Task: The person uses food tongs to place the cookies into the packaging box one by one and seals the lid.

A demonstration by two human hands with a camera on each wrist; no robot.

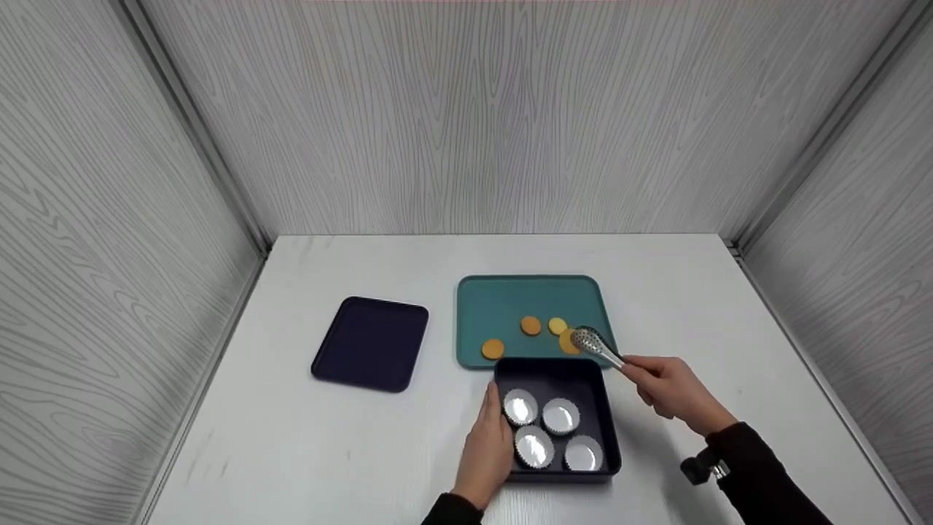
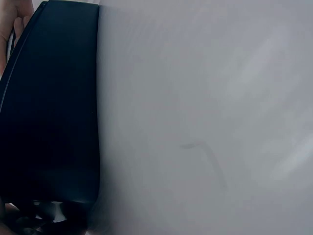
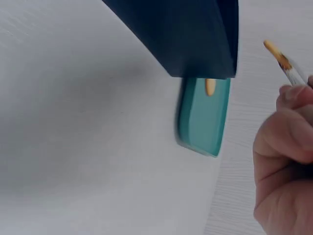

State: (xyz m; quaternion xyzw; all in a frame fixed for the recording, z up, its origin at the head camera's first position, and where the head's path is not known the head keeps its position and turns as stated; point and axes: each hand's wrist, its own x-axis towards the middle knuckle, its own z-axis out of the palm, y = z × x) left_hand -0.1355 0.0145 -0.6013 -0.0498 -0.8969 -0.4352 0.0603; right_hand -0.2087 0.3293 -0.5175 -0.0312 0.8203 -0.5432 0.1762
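My right hand (image 1: 676, 390) grips small metal tongs (image 1: 599, 347) with a perforated head. At their tip is a round orange-brown biscuit (image 1: 568, 341), also seen edge-on as a biscuit (image 3: 274, 50) in the right wrist view. Below it lies a teal tray (image 1: 496, 302) with two orange-brown biscuits (image 1: 493, 348) and a smaller yellow one (image 1: 557, 326). Nearer me stands a deep dark square box (image 1: 609, 430) with several white fluted paper cups (image 1: 561, 415) inside. Along its left wall my left hand (image 1: 485, 445) rests with fairly straight fingers; its thumb is hidden.
A flat dark navy square tray or lid (image 1: 372, 344) lies on the white table (image 1: 350, 452), left of the teal tray. Pale wood-grain panels (image 1: 496, 117) stand at the back and both sides. The box's front edge overlaps none of the navy piece.
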